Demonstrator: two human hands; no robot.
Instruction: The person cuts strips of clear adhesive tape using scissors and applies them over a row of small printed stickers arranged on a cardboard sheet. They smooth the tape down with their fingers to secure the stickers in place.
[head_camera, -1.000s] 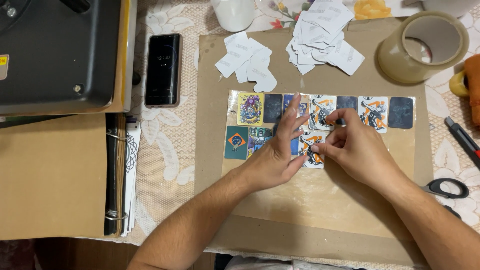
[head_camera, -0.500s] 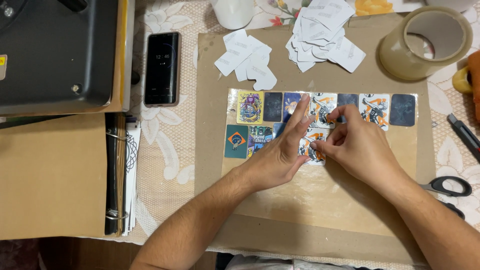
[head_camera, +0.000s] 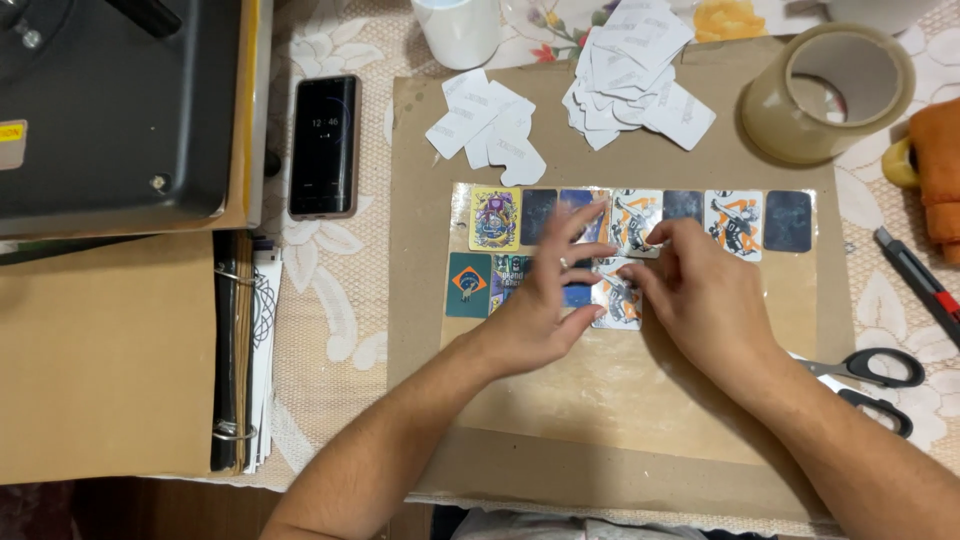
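Our hands have hardly moved since a moment ago. Our left hand (head_camera: 540, 310) has slid a little toward the middle, and its fingers now lie flat and spread over the small picture cards (head_camera: 610, 295) in the lower row. It grips nothing; it just presses down. Our right hand (head_camera: 700, 295) is still in the same spot, with its fingertips pinching the edge of one picture card that shows an orange and black figure. So we think this card is still being set in place beside the others. The cards lie in two rows on a shiny clear sheet (head_camera: 800, 300), and that sheet rests on a brown cardboard board (head_camera: 600, 440). Some cards are bright and some are dark blue. White paper scraps (head_camera: 490, 125) lie above, a tape roll (head_camera: 830, 90) sits at the top right, and scissors (head_camera: 870, 375) lie just beside our right arm.
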